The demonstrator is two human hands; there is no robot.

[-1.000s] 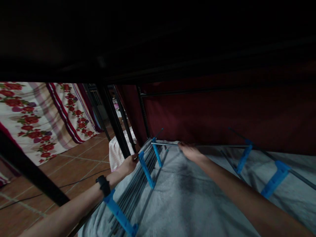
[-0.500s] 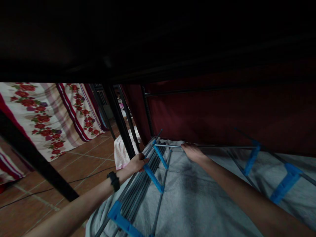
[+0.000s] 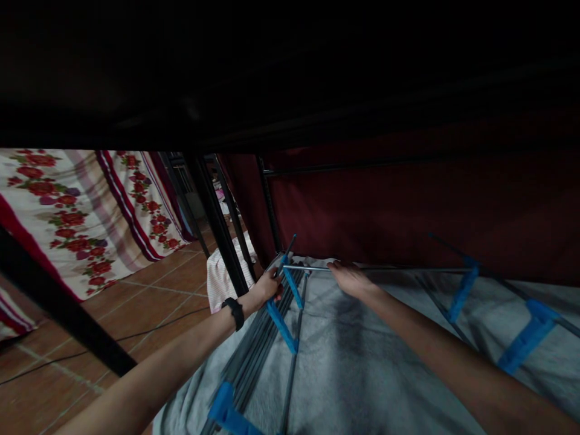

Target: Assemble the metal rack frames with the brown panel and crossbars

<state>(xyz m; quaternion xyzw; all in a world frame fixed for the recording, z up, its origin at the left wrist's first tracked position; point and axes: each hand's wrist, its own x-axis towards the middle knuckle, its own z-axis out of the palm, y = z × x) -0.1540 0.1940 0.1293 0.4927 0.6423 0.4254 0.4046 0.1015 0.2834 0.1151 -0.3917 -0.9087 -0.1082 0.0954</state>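
Beneath the left hand (image 3: 266,286), grip unclear, a blue bracket (image 3: 281,326) is partly hidden; that hand has been brought nearer the metal rod (image 3: 310,267) grasped by the right hand (image 3: 348,279).

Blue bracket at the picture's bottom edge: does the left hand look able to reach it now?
Probably yes, by drawing back: the left hand is beyond the blue bracket, toward the far end of the grey rods, and nothing visible covers the bracket.
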